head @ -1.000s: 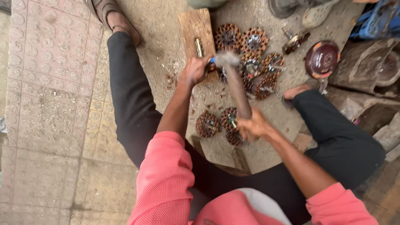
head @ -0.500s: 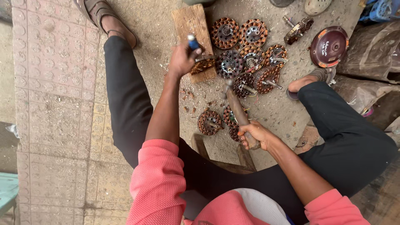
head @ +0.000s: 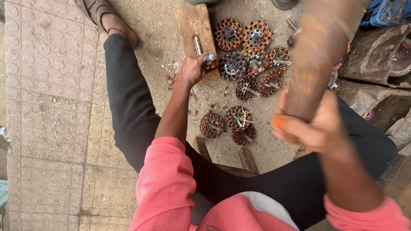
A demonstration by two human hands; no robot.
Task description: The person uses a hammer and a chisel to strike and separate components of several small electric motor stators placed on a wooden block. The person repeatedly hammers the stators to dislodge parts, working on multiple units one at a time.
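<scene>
- Head view: your left hand [head: 191, 70] grips a chisel [head: 209, 57] on the wooden block [head: 193, 26], set against a copper-wound stator [head: 211, 65].
- Your right hand [head: 314, 126] clenches the raised hammer handle [head: 314, 64], right of the block.
- Judged step: striking; next, land squarely on the chisel head.

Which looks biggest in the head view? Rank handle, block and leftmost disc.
1. Handle: looks largest, but it is blurred and close to the camera, so unsure.
2. Block.
3. Leftmost disc.
</scene>
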